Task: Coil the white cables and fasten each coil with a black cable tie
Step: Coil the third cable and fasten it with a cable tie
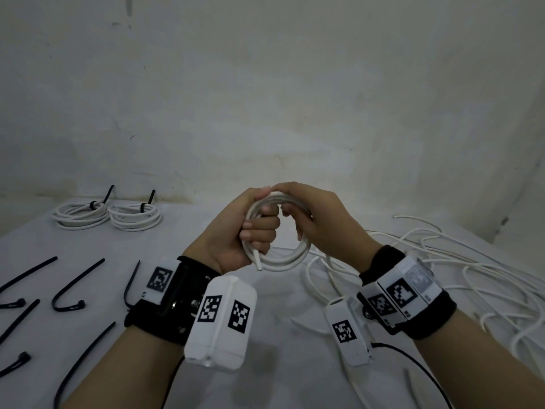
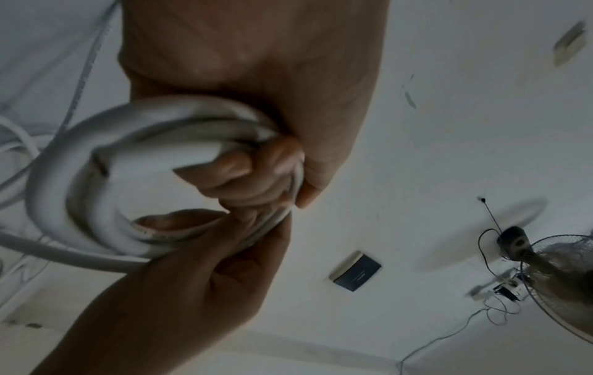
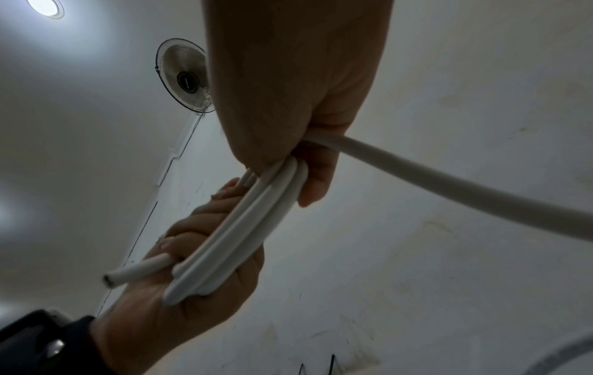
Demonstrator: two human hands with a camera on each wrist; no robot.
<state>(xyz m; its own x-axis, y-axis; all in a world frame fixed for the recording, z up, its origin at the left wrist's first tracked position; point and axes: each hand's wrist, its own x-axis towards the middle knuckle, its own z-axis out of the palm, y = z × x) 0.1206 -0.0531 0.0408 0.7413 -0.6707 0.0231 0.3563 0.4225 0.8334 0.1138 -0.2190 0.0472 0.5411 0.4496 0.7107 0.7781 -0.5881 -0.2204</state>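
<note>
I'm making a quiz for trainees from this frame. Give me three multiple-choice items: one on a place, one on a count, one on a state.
1. Where do the finished coils lie?
A. far left of the table
B. near right corner
C. on the floor

2. How many coils already carry a black tie?
A. none
B. two
C. four

3. How is the coil in hand held?
A. by the left hand alone
B. it lies loose on the table
C. by both hands

Answers:
1 A, they sit by the wall at far left.
2 B, each of the two shows a tie.
3 C, left hand and right hand both grip it.
</note>
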